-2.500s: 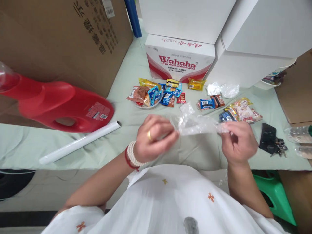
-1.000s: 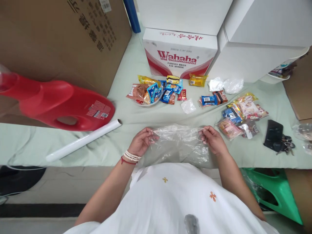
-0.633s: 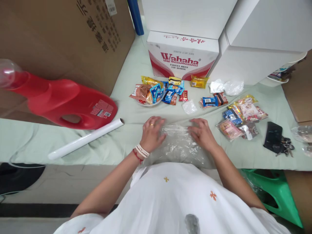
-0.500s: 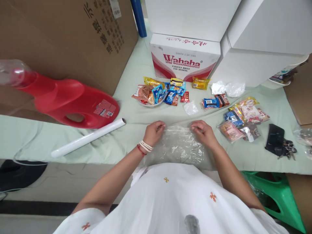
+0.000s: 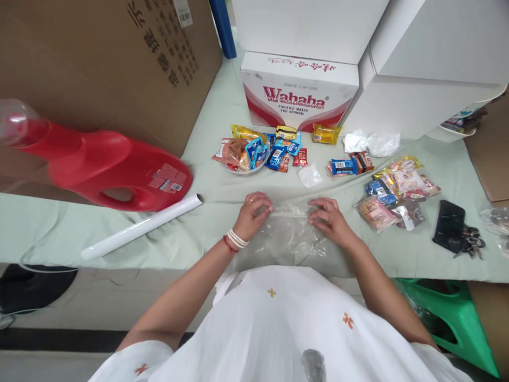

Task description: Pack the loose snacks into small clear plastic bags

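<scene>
A clear plastic bag [image 5: 288, 233] lies at the table's front edge, its top band running between my two hands. My left hand [image 5: 253, 213], with beads at the wrist, pinches the bag's upper left corner. At the opposite corner, my right hand [image 5: 329, 218] grips the bag's edge between thumb and fingers. Beyond the hands, a small clear bowl [image 5: 254, 171] holds wrapped snacks, with more blue and red snack packets [image 5: 278, 157] beside it. A crumpled clear wrapper [image 5: 310, 175] lies just past the bag.
A red detergent bottle [image 5: 123, 170] and a white tube [image 5: 143, 227] are at left, before a cardboard box [image 5: 99, 69]. A Wahaha carton [image 5: 298, 90] stands behind. At right are bagged snacks [image 5: 397, 193], a black phone [image 5: 448, 225], keys [image 5: 473, 243] and a green stool [image 5: 457, 318].
The bag's top band has shifted slightly toward me and shows more film above it. My fingers have changed their hold a little at both corners.
</scene>
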A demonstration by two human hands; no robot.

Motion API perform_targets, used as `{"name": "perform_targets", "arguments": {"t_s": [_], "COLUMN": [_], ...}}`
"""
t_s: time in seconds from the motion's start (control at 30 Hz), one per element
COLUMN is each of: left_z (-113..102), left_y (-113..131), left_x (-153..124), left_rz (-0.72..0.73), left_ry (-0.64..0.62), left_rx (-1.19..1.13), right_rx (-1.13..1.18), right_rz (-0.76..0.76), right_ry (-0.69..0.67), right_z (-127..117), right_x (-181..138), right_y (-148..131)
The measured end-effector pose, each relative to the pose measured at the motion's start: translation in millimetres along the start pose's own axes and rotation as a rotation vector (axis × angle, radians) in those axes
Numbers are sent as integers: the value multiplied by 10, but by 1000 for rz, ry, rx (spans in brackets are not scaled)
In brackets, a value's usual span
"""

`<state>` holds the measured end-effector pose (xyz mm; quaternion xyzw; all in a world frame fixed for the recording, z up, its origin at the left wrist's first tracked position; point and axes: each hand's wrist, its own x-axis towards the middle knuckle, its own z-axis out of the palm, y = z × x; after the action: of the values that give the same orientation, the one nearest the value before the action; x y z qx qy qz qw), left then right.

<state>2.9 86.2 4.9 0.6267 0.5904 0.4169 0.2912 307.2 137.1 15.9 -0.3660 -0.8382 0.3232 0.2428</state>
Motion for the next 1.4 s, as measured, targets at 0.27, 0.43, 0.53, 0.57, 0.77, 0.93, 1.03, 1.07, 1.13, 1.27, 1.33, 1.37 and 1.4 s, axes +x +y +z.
{"name": "perform_targets", "arguments": {"t_s": [0.27,0.43,0.53,0.57,0.77,0.93,1.03,1.07,1.13,1.27,1.33,1.37,1.4], "left_z": [-23,-74,-75,-74,-109,-85,-27,-25,-80,-489,-788,-930,-1053], "left_y": [-74,-210,-262,-271,-142,222,309,287,172,-121,-159,-134,-85], "left_x": [257,354,369,373,357,-43,-379,-477,-642,-844,-873,-865,-839], "left_rz": [-406,-456,-451,-446,-345,94,352,398,431,457,447,426,399], "left_ry": [205,293,260,247,310,511,166,37,-198,-500,-567,-578,-563], "left_rx": [-468,-428,-370,-352,-117,479,567,602,676,710,685,667,640], "right_rx": [674,820,807,809,612,-180,-335,-339,-343,-310,-210,-156,-122], "right_rz": [385,511,562,594,725,273,0,-59,-97,11,40,44,45], "right_ry": [-5,-26,4,33,309,609,526,446,236,-97,-168,-194,-207], "right_z": [-124,-133,-184,-201,-234,-314,-264,-209,-68,57,-81,-202,-349], "right_x": [40,-13,-27,-19,163,16,-321,-443,-667,-953,-974,-940,-869], "right_y": [-35,-21,14,34,104,-251,-519,-570,-587,-393,-301,-269,-242]}}
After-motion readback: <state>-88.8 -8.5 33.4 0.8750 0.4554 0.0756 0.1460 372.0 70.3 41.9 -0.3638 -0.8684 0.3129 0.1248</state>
